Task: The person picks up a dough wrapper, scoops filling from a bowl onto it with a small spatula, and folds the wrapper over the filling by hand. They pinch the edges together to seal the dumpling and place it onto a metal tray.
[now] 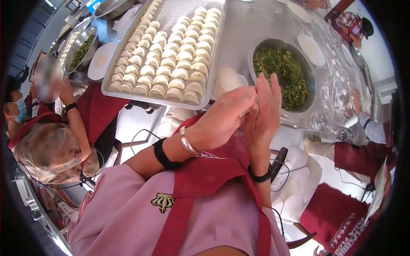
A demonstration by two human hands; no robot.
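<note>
Left hand (224,116), right hand (264,112) pressed together, can't tell grip contents, dumplings (171,54) on tray (171,10) left, filling (279,72) in bowl (311,91) right

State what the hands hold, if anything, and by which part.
A pale piece, likely dough, between left hand and right hand; the gripped part is hidden.

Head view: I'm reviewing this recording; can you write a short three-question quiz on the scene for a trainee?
1. What is the main colour of the chopped filling in the metal bowl?

2. True or false: the wearer's two hands are held wide apart.

3. Fill in the missing word: the white dumplings lie in rows on a metal ____.

Key:
1. Green, with yellowish bits.
2. False: the left hand and right hand are pressed together.
3. Tray.
</note>
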